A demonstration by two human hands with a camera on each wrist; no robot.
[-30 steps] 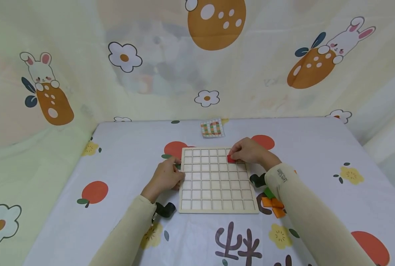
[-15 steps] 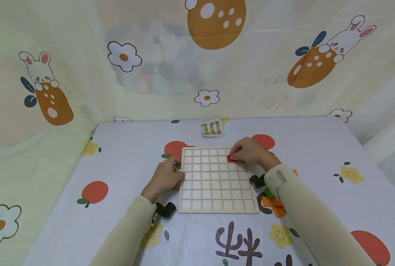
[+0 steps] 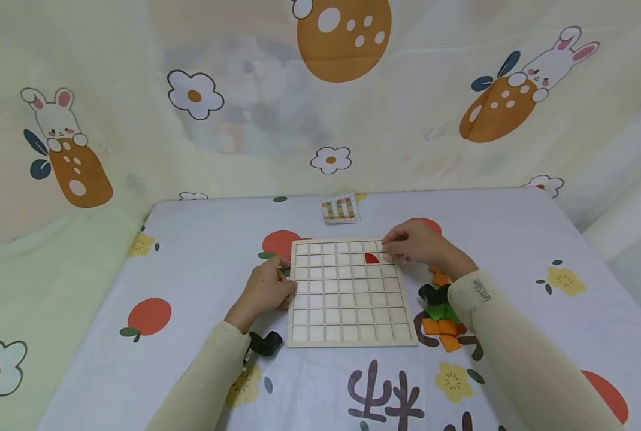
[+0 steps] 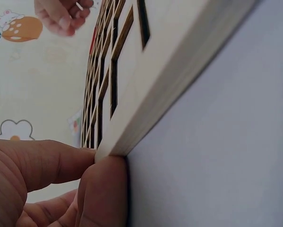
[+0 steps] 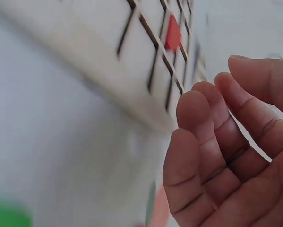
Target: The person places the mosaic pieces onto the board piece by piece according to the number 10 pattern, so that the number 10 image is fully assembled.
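Note:
A wooden grid board (image 3: 331, 286) with square cells lies flat on the table. At its left edge, my left hand (image 3: 265, 288) pinches the frame; the left wrist view shows the thumb and a finger (image 4: 61, 163) against the pale rim. One red piece with a rounded side (image 3: 371, 258) sits in a cell near the board's upper right. My right hand (image 3: 420, 244) hovers by the upper right corner, just right of that piece. In the right wrist view its fingers (image 5: 194, 111) are loosely bent, with nothing between them and the thumb.
Orange pieces (image 3: 439, 327) and green pieces (image 3: 441, 312) lie in a loose pile right of the board, partly hidden by the right sleeve. A small card with a coloured grid pattern (image 3: 341, 208) lies behind the board. A printed cloth wall (image 3: 245, 173) stands at the table's back.
My right hand has let go of the red piece and moved right, leaving it in its cell. The left hand stays at the board's edge. The head view has shifted slightly.

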